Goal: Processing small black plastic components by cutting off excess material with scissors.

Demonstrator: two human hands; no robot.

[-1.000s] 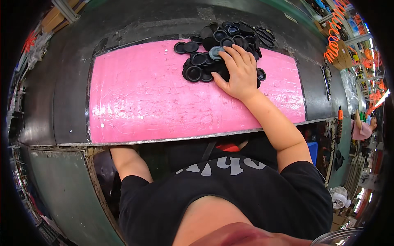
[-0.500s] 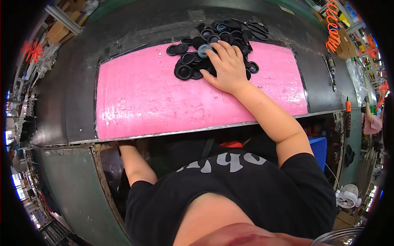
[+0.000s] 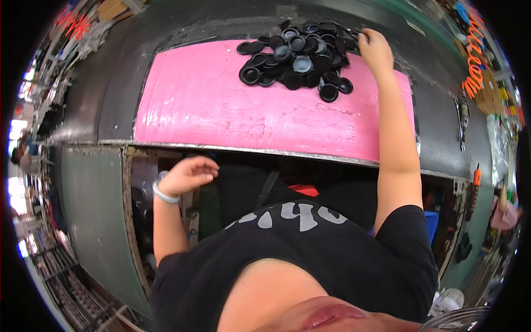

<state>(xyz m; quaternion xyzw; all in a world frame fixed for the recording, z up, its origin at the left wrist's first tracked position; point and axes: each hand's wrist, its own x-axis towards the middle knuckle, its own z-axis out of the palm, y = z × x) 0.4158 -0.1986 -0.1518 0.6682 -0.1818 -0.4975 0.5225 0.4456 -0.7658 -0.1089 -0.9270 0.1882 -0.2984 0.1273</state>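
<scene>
A heap of round black rubber caps (image 3: 293, 61), ring-rimmed and dish-shaped, lies on the pink sheet (image 3: 210, 110). Some of them shine bluish grey. Beyond the heap's right side, my right hand (image 3: 377, 51) has its fingers curled at the dark scissors (image 3: 350, 33), which are mostly hidden by the caps and my fingers. My left hand (image 3: 192, 174), with a pale band on the wrist, hovers below the table's front edge. Its fingers are loosely bent, the thumb stands apart, and nothing shows in it.
The pink sheet is fixed on a dark worktable (image 3: 116, 105). An orange-handled tool (image 3: 477, 176) hangs at the right edge, and a slim tool (image 3: 462, 123) lies on the right part of the table. Beneath the top is an open recess with a blue bin (image 3: 431, 226).
My right hand has left the caps and moved right and away to the scissors. My left hand has come out from under the table edge into sight. Several caps have shifted.
</scene>
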